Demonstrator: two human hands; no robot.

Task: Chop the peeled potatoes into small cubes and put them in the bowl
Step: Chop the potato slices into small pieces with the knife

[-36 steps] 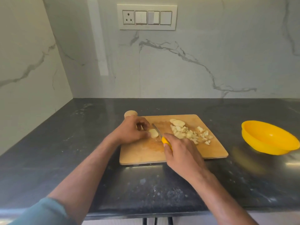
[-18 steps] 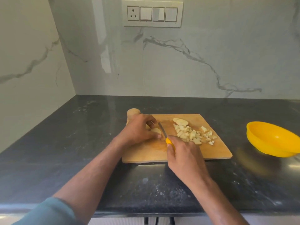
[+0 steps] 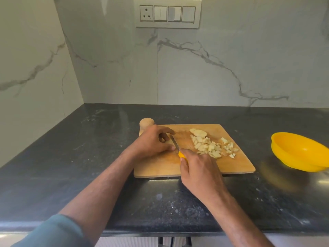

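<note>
A wooden cutting board [image 3: 238,164] lies on the dark counter. My left hand [image 3: 153,143] is curled over a potato piece near the board's left part; the piece is almost wholly hidden under the fingers. My right hand [image 3: 199,172] grips a yellow-handled knife [image 3: 175,145], its blade pointing away from me, right beside my left fingertips. A heap of small potato cubes [image 3: 213,147] lies on the board's right half, with two flat slices [image 3: 198,132] behind it. The yellow bowl [image 3: 300,154] stands on the counter to the right of the board, and it looks empty.
The board's round wooden handle [image 3: 146,122] sticks out at its far left corner. Marble walls close the counter at the back and left, with a switch panel [image 3: 168,13] high on the back wall. The counter's front edge runs below my forearms.
The potato piece, visible a second ago, is now covered by my left hand. The knife blade has shifted up against those fingers. The camera has moved closer and slightly left.
</note>
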